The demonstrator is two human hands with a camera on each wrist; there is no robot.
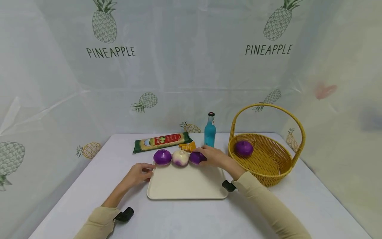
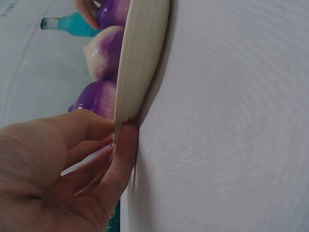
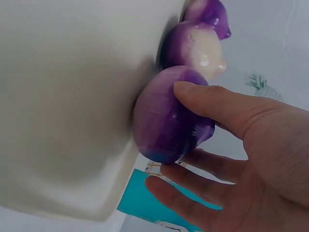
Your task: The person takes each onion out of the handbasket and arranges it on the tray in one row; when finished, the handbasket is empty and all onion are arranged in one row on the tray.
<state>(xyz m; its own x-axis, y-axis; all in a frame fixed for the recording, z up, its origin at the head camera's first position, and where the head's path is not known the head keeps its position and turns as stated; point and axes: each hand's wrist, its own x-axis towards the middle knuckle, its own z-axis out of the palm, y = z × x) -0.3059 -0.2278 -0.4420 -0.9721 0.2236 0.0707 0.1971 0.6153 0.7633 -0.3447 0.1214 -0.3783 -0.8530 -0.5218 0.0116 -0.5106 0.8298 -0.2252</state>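
Note:
My left hand (image 1: 138, 174) pinches the left rim of a cream tray (image 1: 185, 186), thumb above and fingers beneath the edge. In the left wrist view the thumb and fingertips (image 2: 126, 145) meet at that rim. Along the tray's far side sit three onions in a row: a purple onion (image 1: 162, 157) on the left, a white-and-purple onion (image 1: 180, 158) in the middle and another purple onion (image 3: 169, 113) on the right. My right hand (image 1: 212, 156) holds the right-hand onion from its outer side, thumb on its upper surface and fingers around the far side.
Right of the tray stands a wicker basket (image 1: 276, 166) with a tall handle and a purple onion (image 1: 244, 148) inside. Behind the tray are a blue bottle (image 1: 210, 132), a small orange packet (image 1: 188, 146) and a long green-ended pasta packet (image 1: 162, 141). A pineapple-print curtain (image 1: 185, 66) hangs behind.

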